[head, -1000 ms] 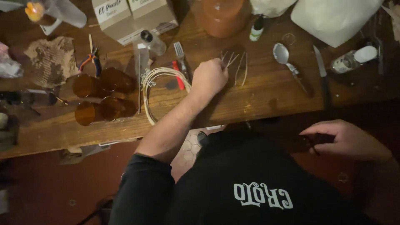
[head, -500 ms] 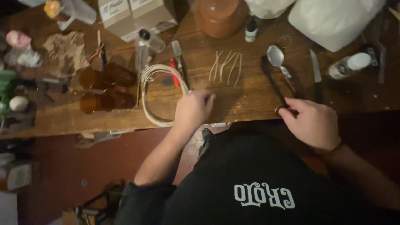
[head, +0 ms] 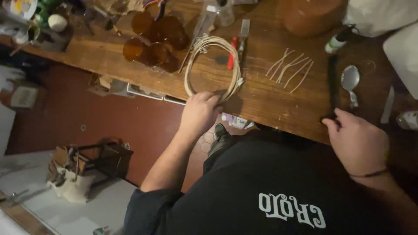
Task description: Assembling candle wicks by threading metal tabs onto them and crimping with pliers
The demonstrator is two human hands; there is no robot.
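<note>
Far left end of the wooden counter (head: pixel 270 102): clutter of small items, a white ball-like thing (head: pixel 57 22), too dim to sort out. Next along, a cluster of amber glass jars (head: pixel 153 41) standing close together.

Left hand (head: pixel 199 114) at the near edge of the counter, fingers curled over the near side of a coil of pale cord (head: pixel 213 65). Coil lies flat on the wood, a loose ring of several turns; the hand grips its lower arc. A red-handled tool (head: pixel 233 53) lies just at the coil's right side, touching or nearly so.

Further right, a handful of short pale cut lengths (head: pixel 291 67) lie fanned on the bare wood, apart from both hands.

Right hand (head: pixel 359 141) at the counter's near edge, closed around the near end of a long dark tool (head: pixel 333 85) that lies pointing away across the counter. Just beside it, a metal spoon (head: pixel 349 82), bowl away from the person. A small green-capped bottle (head: pixel 337 41) stands behind.

Person wears a dark shirt; thin dark band on the right wrist.
</note>
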